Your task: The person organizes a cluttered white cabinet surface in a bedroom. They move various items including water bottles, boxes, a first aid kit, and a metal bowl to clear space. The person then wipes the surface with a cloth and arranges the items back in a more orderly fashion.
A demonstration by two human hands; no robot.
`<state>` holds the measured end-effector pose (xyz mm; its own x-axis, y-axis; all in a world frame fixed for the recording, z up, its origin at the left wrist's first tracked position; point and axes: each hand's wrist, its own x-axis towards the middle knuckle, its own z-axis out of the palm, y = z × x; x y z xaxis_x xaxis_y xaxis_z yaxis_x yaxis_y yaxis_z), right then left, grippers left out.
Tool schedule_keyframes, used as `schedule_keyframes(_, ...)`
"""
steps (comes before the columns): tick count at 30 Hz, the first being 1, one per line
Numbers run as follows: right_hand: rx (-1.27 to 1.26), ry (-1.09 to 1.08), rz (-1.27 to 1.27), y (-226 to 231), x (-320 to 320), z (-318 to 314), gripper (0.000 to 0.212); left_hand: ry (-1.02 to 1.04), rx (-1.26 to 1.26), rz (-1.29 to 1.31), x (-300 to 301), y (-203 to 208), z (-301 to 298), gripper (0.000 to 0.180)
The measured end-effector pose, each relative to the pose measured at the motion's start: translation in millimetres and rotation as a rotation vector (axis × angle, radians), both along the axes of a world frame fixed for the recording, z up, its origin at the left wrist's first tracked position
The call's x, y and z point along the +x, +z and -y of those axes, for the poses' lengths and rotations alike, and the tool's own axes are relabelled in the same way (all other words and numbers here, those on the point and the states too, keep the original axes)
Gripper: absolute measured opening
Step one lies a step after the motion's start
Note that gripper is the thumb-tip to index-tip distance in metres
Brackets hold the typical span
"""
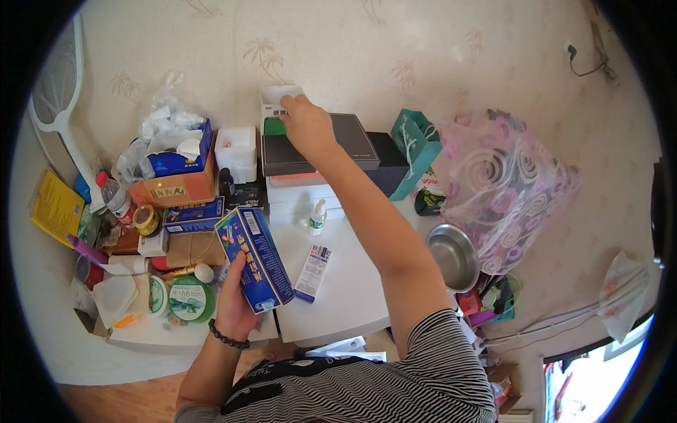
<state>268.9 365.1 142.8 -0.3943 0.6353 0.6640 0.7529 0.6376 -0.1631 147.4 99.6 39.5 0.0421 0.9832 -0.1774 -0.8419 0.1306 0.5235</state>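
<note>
My left hand (pixel 235 304) is closed around a long blue carton (pixel 258 262) with yellow lettering, tilted above the front of the table. My right hand (pixel 308 128) reaches far forward to a white and green box (pixel 272 111) at the back, its fingers bent over the upper part. That box stands by a large flat dark box (pixel 352 137), which lies on stacked white boxes (pixel 300 201). Between my arms are a small white spray bottle (pixel 317 218) and a slim white and purple carton (pixel 313 273).
On the left crowd an orange box (pixel 173 190), a red-capped bottle (pixel 115 199), a brown jar (pixel 146 221) and a round green tub (pixel 190 299). Right of the stack are a teal gift bag (pixel 416 151), a metal bowl (pixel 453 258) and a patterned plastic cover (pixel 504 183).
</note>
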Motion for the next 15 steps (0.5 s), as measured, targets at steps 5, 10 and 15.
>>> schedule_keyframes(5, 0.153, 0.053, -0.126, 0, 11, 18, 0.043, -0.022, -0.019, 0.023, 1, 1, -5, 0.040)
schedule_keyframes(10, -0.477, 0.414, -0.313, -33, 57, 124, 0.060, 0.034, -0.037, -0.112, 2, 0, -14, 0.036)
schedule_keyframes(15, -0.942, 0.548, -0.732, -132, 64, 200, 0.078, 0.000, 0.062, -0.190, 26, -18, -28, 0.037)
